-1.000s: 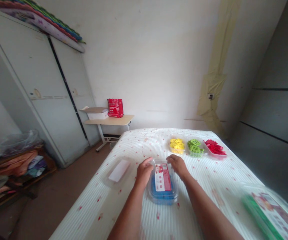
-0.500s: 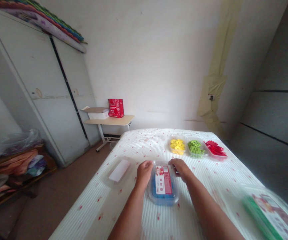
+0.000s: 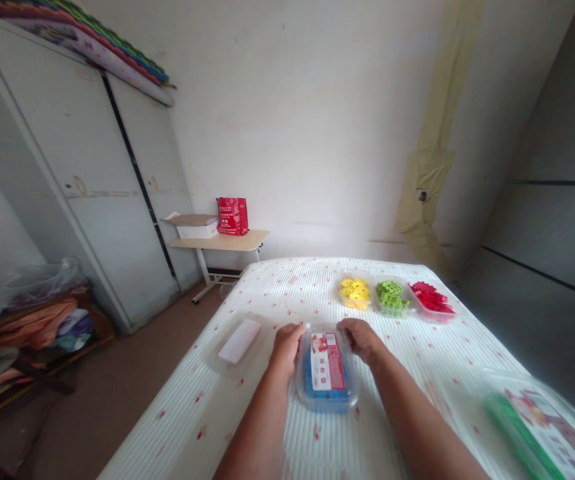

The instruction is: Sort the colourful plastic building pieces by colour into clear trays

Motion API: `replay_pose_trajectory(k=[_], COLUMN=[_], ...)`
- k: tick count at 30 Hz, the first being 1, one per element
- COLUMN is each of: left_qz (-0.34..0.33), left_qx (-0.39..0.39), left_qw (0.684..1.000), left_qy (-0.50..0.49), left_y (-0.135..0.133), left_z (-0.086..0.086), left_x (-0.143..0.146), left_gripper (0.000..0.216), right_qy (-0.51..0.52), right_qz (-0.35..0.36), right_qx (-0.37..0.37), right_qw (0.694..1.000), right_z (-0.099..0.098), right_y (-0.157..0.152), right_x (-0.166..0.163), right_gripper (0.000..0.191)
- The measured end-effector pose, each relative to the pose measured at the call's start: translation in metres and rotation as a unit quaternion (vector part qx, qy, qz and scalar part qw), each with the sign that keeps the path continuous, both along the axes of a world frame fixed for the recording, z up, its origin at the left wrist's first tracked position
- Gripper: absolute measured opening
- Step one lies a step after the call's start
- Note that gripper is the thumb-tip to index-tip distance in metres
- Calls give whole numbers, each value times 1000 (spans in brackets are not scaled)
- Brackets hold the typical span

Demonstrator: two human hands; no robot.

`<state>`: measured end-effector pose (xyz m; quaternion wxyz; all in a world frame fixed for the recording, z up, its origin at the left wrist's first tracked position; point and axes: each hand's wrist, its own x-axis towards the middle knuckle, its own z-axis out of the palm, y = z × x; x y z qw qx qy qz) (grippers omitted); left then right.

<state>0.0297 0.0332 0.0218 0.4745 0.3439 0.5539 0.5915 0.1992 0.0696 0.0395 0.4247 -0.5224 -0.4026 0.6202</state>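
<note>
barely anything has shifted: the labelled lid (image 3: pixel 328 362) still covers the blue-filled clear box (image 3: pixel 328 404), so it remains closed, on the desk (image 3: pixel 277 293) toward six o'clock; left hand (image 3: pixel 286 347) at its ten, right hand (image 3: pixel 360 338) at its two, fingers narrow, pinching the corners

Bare skin is shown on the left hand (image 3: pixel 285 349) and the right hand (image 3: pixel 361 340), and along the left forearm (image 3: pixel 263 417) and the right forearm (image 3: pixel 414 403). Both forearms are narrowed at the wrists (image 3: pixel 378 357) and widened toward the lower edge, where they are cut off. The fingers (image 3: pixel 349 325) are partly hidden, their details blurred.
</note>
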Motion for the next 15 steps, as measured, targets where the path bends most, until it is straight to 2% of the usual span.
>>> replay_pose_trajectory(k=[9,15], left_qz=[37,35], left_qx=[1,10], left_qw=[999,999], left_qy=[3,5], left_y=[-1,-3], left_z=[4,3], left_x=[6,6], left_gripper=[18,18], right_qy=[33,48], right_qz=[-26,-6], right_qx=[-3,0], right_qw=[999,999], right_z=[-6,-9], right_y=[0,-1], right_x=[-5,-1], right_gripper=[17,15])
